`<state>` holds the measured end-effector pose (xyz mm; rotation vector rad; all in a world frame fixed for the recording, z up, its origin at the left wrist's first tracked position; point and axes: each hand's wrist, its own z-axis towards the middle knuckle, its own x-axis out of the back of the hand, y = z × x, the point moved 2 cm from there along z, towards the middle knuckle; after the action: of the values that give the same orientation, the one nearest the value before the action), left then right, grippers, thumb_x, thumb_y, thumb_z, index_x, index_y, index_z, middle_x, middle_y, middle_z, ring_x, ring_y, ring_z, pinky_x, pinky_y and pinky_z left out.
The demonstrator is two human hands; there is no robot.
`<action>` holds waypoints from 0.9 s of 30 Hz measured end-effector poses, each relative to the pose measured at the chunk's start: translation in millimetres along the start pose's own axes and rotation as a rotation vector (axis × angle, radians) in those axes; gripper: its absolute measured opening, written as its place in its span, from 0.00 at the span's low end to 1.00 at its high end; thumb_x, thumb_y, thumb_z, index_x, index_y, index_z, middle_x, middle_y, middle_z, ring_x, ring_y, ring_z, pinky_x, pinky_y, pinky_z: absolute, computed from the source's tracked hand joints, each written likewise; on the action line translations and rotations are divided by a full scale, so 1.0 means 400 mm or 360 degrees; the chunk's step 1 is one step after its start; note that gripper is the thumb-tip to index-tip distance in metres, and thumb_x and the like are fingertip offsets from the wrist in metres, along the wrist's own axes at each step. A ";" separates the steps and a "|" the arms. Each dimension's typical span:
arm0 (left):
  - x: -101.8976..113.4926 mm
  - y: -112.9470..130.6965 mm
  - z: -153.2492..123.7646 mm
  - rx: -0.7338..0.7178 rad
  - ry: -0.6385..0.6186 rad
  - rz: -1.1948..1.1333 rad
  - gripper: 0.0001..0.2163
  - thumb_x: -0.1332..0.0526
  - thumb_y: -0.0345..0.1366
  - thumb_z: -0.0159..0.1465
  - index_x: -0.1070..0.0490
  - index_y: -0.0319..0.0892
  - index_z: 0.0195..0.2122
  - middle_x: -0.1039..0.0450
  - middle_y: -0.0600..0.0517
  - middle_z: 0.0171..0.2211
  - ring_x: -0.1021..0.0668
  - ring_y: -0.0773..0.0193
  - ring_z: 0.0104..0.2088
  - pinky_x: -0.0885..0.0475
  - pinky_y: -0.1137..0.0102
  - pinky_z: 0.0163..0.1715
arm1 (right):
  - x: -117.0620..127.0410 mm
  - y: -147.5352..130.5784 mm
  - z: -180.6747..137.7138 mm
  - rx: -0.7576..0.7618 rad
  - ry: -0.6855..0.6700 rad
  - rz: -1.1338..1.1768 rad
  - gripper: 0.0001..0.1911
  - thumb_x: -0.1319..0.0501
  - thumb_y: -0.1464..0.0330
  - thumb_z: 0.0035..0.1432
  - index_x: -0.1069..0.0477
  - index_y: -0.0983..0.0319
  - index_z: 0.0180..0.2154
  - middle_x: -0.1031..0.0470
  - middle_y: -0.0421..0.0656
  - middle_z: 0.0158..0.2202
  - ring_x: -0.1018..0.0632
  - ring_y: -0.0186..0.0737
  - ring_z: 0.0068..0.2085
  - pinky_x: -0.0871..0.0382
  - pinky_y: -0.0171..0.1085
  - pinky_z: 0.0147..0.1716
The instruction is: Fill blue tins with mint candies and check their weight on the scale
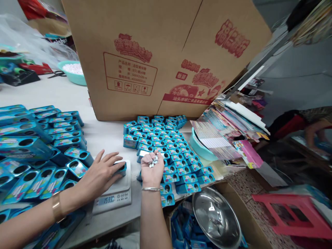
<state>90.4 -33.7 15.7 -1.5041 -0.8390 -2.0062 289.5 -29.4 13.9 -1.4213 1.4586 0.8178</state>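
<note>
On a white digital scale (114, 199) with a lit display stands a small blue box (122, 169). My left hand (101, 173) grips this box between thumb and fingers, with the other fingers spread above it; the hand partly hides the box. Just to the right, my right hand (153, 169) is turned palm up, its fingers curled over several small white candies (153, 162). Behind and beside that hand stand rows of blue boxes (178, 157) with round dark openings on top. More blue boxes (75, 155) crowd the table left of the scale.
A large cardboard carton (160, 62) stands across the back of the table. A turquoise bowl of pale candies (74, 72) sits behind left. At right are stacked printed cards (220, 138), a steel bowl (218, 218) over a box, and a red stool (293, 214). Another person's arm (315, 133) shows far right.
</note>
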 end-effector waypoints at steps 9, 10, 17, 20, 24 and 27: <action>-0.010 -0.020 0.010 0.0320 -0.0173 -0.0136 0.23 0.39 0.45 0.59 0.33 0.46 0.55 0.26 0.43 0.52 0.29 0.46 0.57 0.52 0.42 0.62 | -0.014 0.012 -0.006 -0.0070 -0.0032 0.0027 0.07 0.45 0.67 0.61 0.39 0.60 0.30 0.43 0.30 0.19 0.41 0.25 0.18 0.47 0.26 0.19; 0.000 -0.029 0.021 0.0342 -0.0233 -0.0169 0.18 0.40 0.44 0.60 0.30 0.47 0.51 0.24 0.44 0.49 0.27 0.47 0.54 0.53 0.41 0.62 | -0.017 0.010 -0.009 -0.0081 -0.0046 0.0020 0.07 0.45 0.67 0.61 0.39 0.60 0.30 0.43 0.29 0.19 0.41 0.25 0.18 0.47 0.26 0.19; 0.143 -0.245 0.182 0.0569 -0.0236 0.0067 0.20 0.43 0.51 0.57 0.27 0.47 0.46 0.21 0.46 0.38 0.23 0.49 0.43 0.43 0.49 0.54 | -0.024 -0.028 -0.027 -0.0066 -0.0133 -0.0021 0.08 0.41 0.71 0.58 0.40 0.60 0.29 0.44 0.29 0.19 0.41 0.24 0.19 0.47 0.24 0.19; 0.148 -0.359 0.275 0.0645 -0.0219 0.0260 0.18 0.42 0.43 0.54 0.27 0.44 0.44 0.21 0.43 0.39 0.24 0.45 0.45 0.46 0.46 0.54 | -0.029 -0.021 -0.028 -0.0098 -0.0118 0.0001 0.09 0.40 0.70 0.57 0.41 0.60 0.29 0.44 0.29 0.19 0.40 0.24 0.19 0.47 0.25 0.18; 0.091 -0.468 0.367 0.0714 -0.0191 0.0323 0.16 0.43 0.38 0.52 0.27 0.41 0.41 0.22 0.40 0.38 0.25 0.42 0.47 0.46 0.45 0.54 | -0.028 -0.006 -0.029 -0.0098 -0.0054 -0.0014 0.08 0.40 0.70 0.57 0.39 0.60 0.30 0.44 0.29 0.20 0.42 0.25 0.19 0.48 0.25 0.17; 0.059 -0.509 0.403 0.0720 -0.0163 0.0302 0.18 0.43 0.37 0.52 0.27 0.41 0.44 0.22 0.39 0.41 0.26 0.43 0.49 0.45 0.47 0.54 | -0.014 -0.016 -0.028 -0.0063 -0.0002 -0.0028 0.08 0.39 0.69 0.56 0.39 0.60 0.29 0.44 0.29 0.20 0.42 0.25 0.18 0.48 0.26 0.17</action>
<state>47.6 222.9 34.3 -1.3695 -1.0633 -1.4881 293.5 -38.2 23.8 -1.4611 1.4337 0.8409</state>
